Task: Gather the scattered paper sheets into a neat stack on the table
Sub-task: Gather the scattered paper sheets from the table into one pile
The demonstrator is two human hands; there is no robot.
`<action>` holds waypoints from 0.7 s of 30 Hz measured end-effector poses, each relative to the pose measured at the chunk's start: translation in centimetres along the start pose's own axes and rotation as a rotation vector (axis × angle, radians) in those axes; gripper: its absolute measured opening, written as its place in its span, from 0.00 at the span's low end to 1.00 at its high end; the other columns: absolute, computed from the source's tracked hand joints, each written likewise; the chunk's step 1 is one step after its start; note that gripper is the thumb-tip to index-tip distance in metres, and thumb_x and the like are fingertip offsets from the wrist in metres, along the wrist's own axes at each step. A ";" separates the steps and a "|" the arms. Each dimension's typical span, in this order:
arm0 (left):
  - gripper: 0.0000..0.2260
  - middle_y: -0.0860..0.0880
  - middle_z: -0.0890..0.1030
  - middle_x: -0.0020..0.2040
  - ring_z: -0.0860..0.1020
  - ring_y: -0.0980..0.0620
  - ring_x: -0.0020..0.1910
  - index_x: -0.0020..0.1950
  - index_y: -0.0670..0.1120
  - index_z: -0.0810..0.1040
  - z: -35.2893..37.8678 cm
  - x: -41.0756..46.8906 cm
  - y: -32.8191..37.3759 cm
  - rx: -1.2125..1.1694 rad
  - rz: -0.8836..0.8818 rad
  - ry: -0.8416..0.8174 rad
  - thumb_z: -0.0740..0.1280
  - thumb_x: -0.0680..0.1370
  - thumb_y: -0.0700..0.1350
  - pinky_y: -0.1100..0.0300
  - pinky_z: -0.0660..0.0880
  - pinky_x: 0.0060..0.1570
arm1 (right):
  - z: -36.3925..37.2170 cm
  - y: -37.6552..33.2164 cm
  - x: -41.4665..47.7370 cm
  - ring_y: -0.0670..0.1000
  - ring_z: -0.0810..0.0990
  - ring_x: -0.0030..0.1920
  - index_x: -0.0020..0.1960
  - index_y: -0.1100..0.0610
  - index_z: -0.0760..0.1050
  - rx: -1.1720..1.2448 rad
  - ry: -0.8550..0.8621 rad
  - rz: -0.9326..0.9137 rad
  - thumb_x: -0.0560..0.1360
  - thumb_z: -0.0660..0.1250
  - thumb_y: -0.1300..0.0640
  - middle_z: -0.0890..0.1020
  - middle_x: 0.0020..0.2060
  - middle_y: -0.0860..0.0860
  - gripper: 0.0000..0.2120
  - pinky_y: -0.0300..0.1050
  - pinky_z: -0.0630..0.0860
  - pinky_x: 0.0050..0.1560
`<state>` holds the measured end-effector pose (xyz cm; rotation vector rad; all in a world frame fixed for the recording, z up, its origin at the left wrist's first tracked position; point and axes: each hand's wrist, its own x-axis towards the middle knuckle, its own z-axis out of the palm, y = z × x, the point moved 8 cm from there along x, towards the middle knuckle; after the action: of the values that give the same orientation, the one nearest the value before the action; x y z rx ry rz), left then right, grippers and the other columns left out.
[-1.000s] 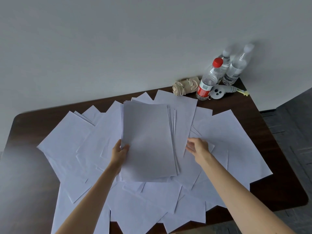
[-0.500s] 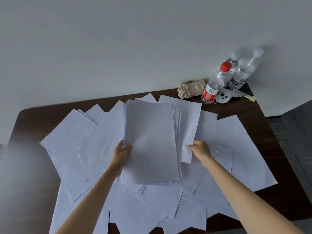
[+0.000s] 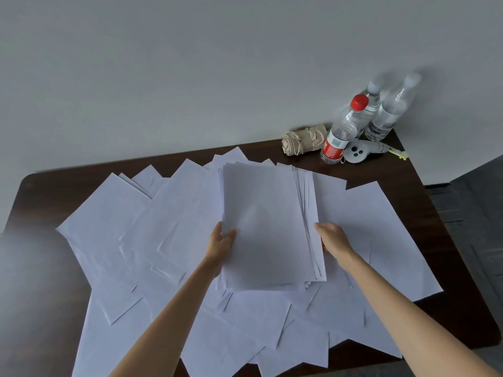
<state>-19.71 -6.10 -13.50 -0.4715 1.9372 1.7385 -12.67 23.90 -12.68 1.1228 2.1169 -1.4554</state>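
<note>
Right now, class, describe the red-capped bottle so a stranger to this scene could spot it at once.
On the dark table, go to the far right corner by the wall, where three clear bottles stand. The red-capped bottle is the nearest, between a rolled beige cloth and a white gadget. It alone has a red cap and label; the two behind have pale caps.

Far right, against the wall: one clear plastic bottle (image 3: 343, 129), red cap, red label, upright. Just behind it, two clear bottles (image 3: 388, 112), pale caps, upright, blurred. Left of the red-capped bottle, one beige rolled cloth bundle (image 3: 303, 141), lying on its side. Right of that bottle, one small white device (image 3: 358, 153) with three dark dots, a yellow-green piece (image 3: 398, 153) at its right end. Backdrop: plain pale grey wall (image 3: 190, 63). Right edge: dark grey floor (image 3: 476, 213).
</note>
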 end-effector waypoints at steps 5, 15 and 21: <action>0.11 0.46 0.79 0.54 0.79 0.50 0.49 0.62 0.45 0.70 2.0 0.4 0.8 0.123 0.034 -0.018 0.61 0.80 0.36 0.58 0.80 0.48 | 1.0 0.9 1.0 0.52 0.75 0.46 0.49 0.64 0.77 0.293 -0.052 0.090 0.75 0.69 0.47 0.78 0.45 0.51 0.18 0.45 0.70 0.50; 0.08 0.47 0.80 0.52 0.79 0.46 0.47 0.56 0.45 0.77 -1.8 1.6 3.6 0.643 0.131 0.232 0.66 0.78 0.41 0.52 0.76 0.46 | 2.1 -1.2 0.9 0.47 0.80 0.45 0.60 0.59 0.77 0.304 -0.088 -0.036 0.76 0.66 0.69 0.82 0.51 0.52 0.14 0.39 0.74 0.43; 0.20 0.42 0.70 0.63 0.69 0.42 0.62 0.61 0.43 0.73 -8.5 4.0 7.7 0.930 0.157 0.477 0.74 0.73 0.45 0.49 0.70 0.56 | 2.0 -1.0 0.8 0.49 0.79 0.47 0.60 0.58 0.77 0.325 -0.054 -0.018 0.76 0.66 0.69 0.82 0.51 0.52 0.14 0.37 0.73 0.42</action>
<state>-28.40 -13.28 -8.94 -0.3951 2.8860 0.6416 -14.27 22.28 -13.40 1.1597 1.9032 -1.8643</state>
